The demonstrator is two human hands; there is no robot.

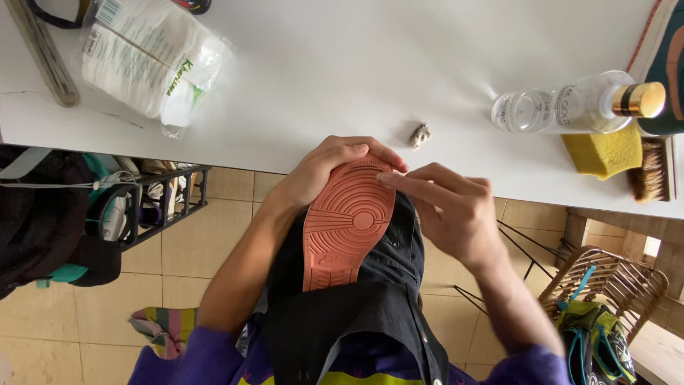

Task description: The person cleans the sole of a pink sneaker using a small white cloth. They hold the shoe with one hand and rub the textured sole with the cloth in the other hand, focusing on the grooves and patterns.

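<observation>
A shoe lies sole-up on my lap, showing a salmon-pink rubber sole (347, 227) with ring-shaped tread. My left hand (324, 170) wraps around the toe end and holds it. My right hand (445, 207) reaches in from the right, with its fingertips pinched together against the sole's toe edge. Whether something small sits between those fingers cannot be made out. A small grey crumpled wad (420, 134) lies on the white table (342, 64) just beyond the shoe.
A clear glass bottle with a gold cap (581, 107) lies on its side at the right, beside a yellow sponge (604, 152) and a brush (652, 171). A bag of white pads (146, 60) sits far left. Below are a shoe rack (153, 203) and a wicker basket (605, 289).
</observation>
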